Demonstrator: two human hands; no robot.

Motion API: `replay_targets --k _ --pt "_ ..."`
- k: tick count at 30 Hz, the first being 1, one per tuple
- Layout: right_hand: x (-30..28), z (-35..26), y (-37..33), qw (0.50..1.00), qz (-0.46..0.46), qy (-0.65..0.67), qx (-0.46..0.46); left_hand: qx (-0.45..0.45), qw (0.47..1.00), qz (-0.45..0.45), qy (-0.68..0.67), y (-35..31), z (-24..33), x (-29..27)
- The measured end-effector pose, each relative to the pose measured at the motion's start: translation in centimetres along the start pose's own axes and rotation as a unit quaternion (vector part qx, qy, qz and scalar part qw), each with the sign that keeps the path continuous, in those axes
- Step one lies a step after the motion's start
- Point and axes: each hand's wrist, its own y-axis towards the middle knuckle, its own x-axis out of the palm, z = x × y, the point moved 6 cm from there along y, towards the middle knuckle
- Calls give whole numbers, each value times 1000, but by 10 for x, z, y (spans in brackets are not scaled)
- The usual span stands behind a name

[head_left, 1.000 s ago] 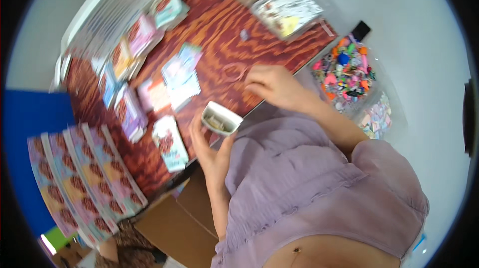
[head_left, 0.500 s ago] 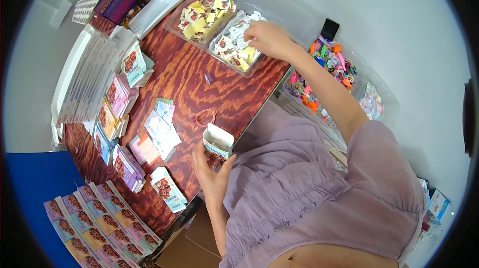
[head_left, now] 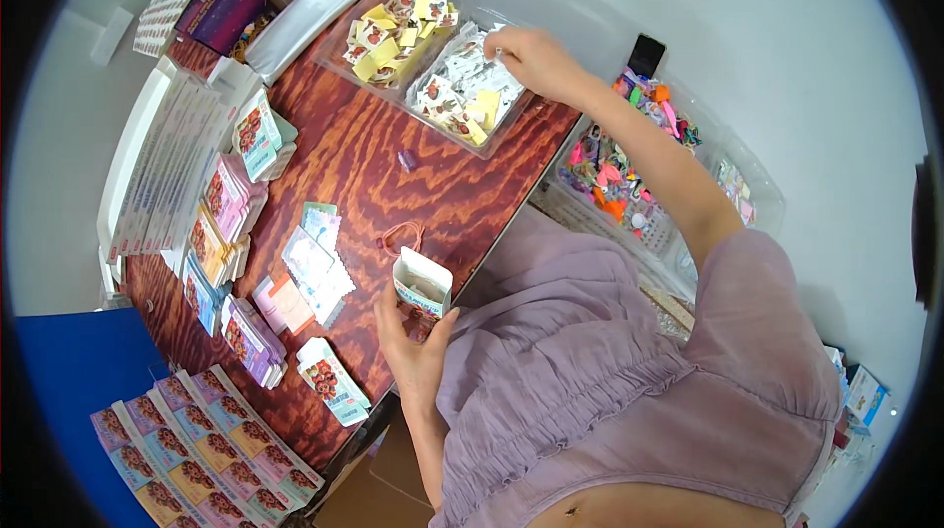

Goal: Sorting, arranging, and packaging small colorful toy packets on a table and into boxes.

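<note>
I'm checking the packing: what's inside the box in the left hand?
In the box, pale contents show through the open top, too unclear to name. Anything beneath them is covered.

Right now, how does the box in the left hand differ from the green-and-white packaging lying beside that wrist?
The box is in the left hand; the packaging lies on the table. The box is open at the top, its inside showing; the packaging looks flat, its printed face up. Both carry coloured printing.

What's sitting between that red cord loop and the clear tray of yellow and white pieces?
In the head view, a small purple object lies on the tabletop between the cord loop and the clear tray; I can't tell what.
</note>
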Motion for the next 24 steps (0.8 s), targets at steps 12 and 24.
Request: replay_targets --k 12,24 --pt "29 -7 7 951 -224 -178 -116 -2 1000 -1 -21 -8 -6 0" --pt "6 -14 3 962 -174 182 110 -19 1000 5 -12 -9 -7 -7"
